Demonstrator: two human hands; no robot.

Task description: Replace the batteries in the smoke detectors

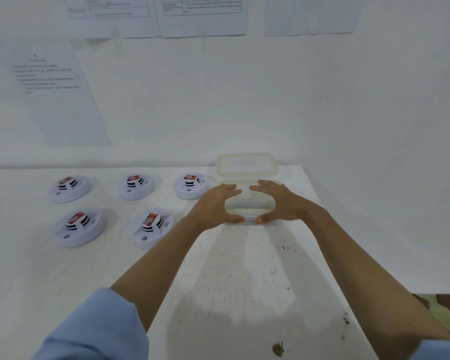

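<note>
Several white round smoke detectors lie on the white table (218, 268) in two rows, each with a red battery on top: one at the far left (69, 189), one at the front (152, 227). A clear plastic box (248, 206) stands at the back right, its lid (246, 163) swung up against the wall. My left hand (215, 206) grips the box's left side and my right hand (277, 201) grips its right side, thumbs on the front rim. What the box holds is not visible.
The table's right edge (330, 229) runs close beside the box. Printed paper sheets (55, 94) hang on the white wall behind. Dark stains (278, 349) mark the near part of the table.
</note>
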